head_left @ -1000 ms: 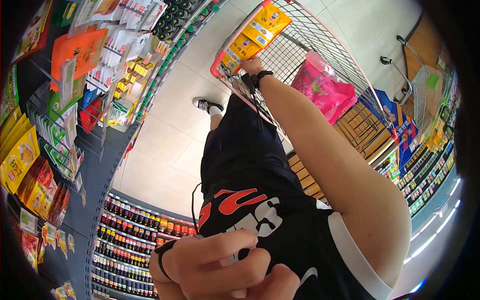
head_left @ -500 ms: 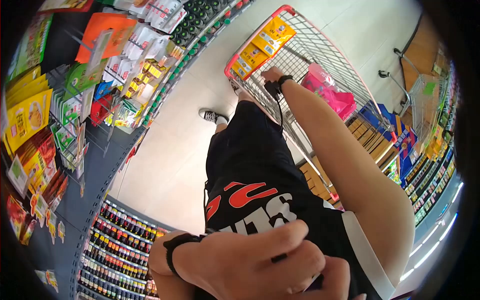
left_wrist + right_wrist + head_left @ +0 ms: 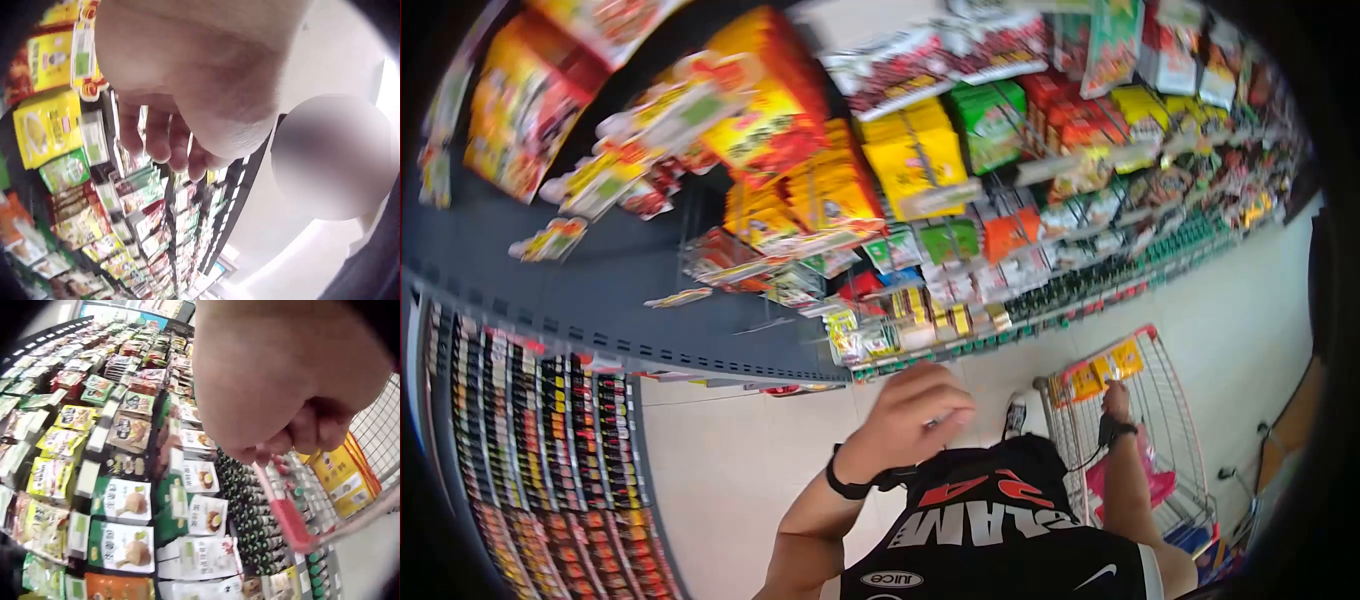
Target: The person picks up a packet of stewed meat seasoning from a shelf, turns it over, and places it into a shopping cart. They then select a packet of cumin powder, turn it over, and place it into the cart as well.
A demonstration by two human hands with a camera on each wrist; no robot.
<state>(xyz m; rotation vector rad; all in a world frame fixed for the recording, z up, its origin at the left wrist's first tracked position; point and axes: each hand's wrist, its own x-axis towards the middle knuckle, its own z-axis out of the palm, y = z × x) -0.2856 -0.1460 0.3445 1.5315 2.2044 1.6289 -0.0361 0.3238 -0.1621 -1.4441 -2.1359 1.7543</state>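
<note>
My left hand [image 3: 910,415] is raised in front of my body with its fingers loosely bent and nothing between them. In the left wrist view, fingers [image 3: 159,147] hang in front of the shelf packets. My right hand [image 3: 1116,402] reaches over the shopping cart [image 3: 1190,430], close by two yellow seasoning packets [image 3: 1122,357] lying at its far end. The right wrist view shows loosely curled fingers [image 3: 304,431] with no item in them, beside a yellow packet [image 3: 344,472]. A pink plastic bag [image 3: 1155,485] sits in the cart nearer my body.
A long shelf of hanging seasoning packets [image 3: 910,150] runs across ahead, with dark bottles [image 3: 1100,285] along its lower edge. Another rack of bottles [image 3: 550,440] stands at the left. Pale tiled floor [image 3: 730,460] lies between the racks and the cart.
The head view has swung left toward the shelf, so the cart appears lower right. My right hand has come away from the packets it overlapped a second ago. My left hand now appears higher.
</note>
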